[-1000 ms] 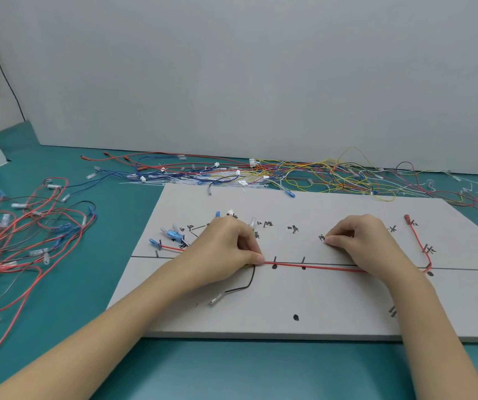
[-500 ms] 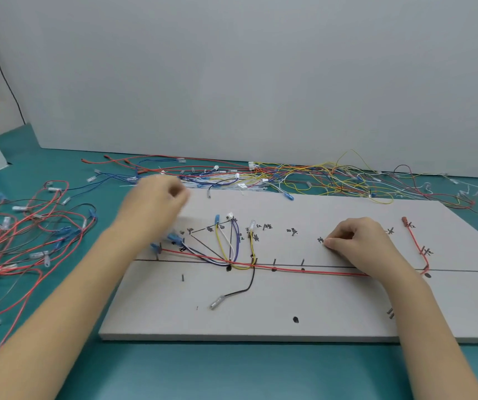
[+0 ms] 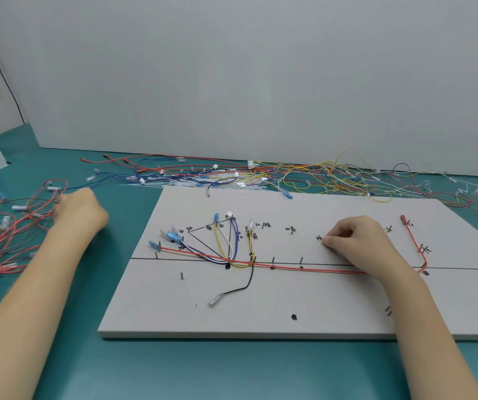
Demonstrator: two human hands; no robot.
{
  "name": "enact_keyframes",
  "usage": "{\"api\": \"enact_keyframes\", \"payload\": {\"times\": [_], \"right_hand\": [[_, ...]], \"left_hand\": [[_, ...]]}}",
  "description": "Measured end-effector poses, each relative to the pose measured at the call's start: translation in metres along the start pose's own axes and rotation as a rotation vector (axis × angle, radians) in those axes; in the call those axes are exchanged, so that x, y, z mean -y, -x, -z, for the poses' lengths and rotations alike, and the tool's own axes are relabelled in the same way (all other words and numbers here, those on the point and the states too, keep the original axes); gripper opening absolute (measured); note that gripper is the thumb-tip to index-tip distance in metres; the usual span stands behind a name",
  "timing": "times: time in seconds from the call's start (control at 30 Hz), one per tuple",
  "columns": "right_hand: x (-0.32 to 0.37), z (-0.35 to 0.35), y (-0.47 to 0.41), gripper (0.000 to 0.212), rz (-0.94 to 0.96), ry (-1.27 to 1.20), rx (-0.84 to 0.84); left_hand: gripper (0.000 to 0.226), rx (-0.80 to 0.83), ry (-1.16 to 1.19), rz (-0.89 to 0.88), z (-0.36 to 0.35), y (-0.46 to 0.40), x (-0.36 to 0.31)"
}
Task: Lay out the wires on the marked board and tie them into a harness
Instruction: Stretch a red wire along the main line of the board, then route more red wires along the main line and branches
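The grey marked board (image 3: 318, 301) lies on the teal table. A long red wire (image 3: 304, 268) runs along its black line from a blue terminal at the left to a red terminal at the upper right. Yellow, white and blue wires (image 3: 232, 243) fan upward from a junction, and a black wire (image 3: 245, 287) hangs below it. My right hand (image 3: 359, 241) rests on the board with curled fingers, its heel over the red wire. My left hand (image 3: 80, 212) is off the board at the red wire pile (image 3: 7, 226); its fingertips are hidden and blurred.
A tangle of red, blue, yellow and white wires (image 3: 289, 174) stretches along the wall behind the board, with white cable ties (image 3: 174, 184) beside it. Small pins (image 3: 182, 275) stick up from the board. A white post stands at the far left.
My left hand let go of the wires at the junction and swung left off the board to the red wire pile. The fanned wires are now uncovered. My right hand stayed put.
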State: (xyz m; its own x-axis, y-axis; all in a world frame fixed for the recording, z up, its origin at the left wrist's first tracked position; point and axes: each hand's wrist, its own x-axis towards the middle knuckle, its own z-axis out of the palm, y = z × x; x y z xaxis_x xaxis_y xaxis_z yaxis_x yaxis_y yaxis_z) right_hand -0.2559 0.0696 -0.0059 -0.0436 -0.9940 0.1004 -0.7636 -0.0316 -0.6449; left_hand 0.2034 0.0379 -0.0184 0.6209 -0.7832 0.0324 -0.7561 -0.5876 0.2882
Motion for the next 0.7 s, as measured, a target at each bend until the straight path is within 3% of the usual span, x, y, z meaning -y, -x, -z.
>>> {"api": "enact_keyframes", "payload": {"times": [0.23, 0.37, 0.47, 0.53, 0.7], "right_hand": [[0.001, -0.002, 0.001, 0.013, -0.058, -0.052, 0.009], [0.012, -0.004, 0.002, 0.013, -0.030, -0.081, -0.142], [0.042, -0.009, 0.009, 0.010, 0.084, -0.360, -0.313], [0.068, -0.020, 0.017, 0.018, 0.147, -0.582, -0.221], [0.120, -0.064, 0.034, 0.036, 0.224, -0.726, 0.389]], "left_hand": [[0.033, -0.200, 0.167, -0.108, 0.009, 0.014, -0.006], [0.033, -0.360, 0.439, -0.440, 0.019, 0.033, -0.033], [0.030, -0.499, 0.601, -0.772, 0.027, 0.074, -0.070], [0.029, -0.517, 0.650, -0.953, 0.025, 0.104, -0.089], [0.025, -0.456, 0.726, -1.168, 0.012, 0.147, -0.107]]}}
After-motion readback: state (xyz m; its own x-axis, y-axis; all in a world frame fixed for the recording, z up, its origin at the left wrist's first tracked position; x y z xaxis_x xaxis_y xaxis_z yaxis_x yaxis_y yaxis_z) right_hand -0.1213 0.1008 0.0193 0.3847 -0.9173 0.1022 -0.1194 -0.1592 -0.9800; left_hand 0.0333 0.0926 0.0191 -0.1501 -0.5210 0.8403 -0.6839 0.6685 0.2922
